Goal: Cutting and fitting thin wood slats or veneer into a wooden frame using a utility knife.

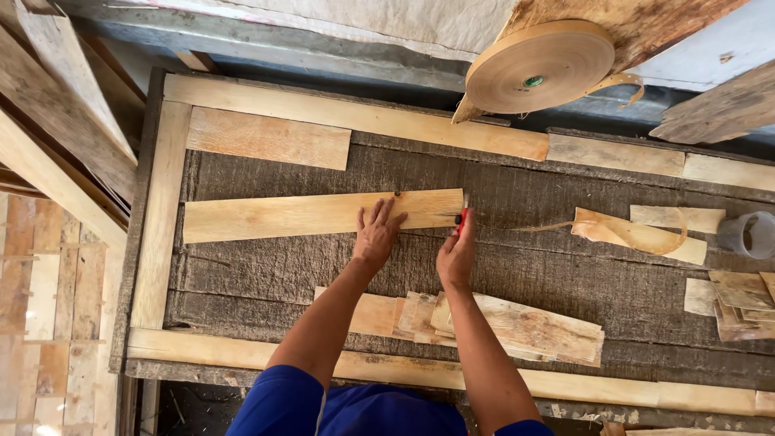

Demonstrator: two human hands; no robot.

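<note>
A long pale wood veneer strip lies flat across a dark rough board. My left hand presses flat on the strip near its right end, fingers spread. My right hand is closed around a small red-handled cutter, its tip at the strip's right end edge. Both forearms reach in from the bottom, with blue sleeves showing.
A big roll of brown paper tape stands at the top. Loose veneer scraps lie near my arms, with more veneer pieces and a curl of tape at the right. A grey cup sits at the far right. Planks lean on the left.
</note>
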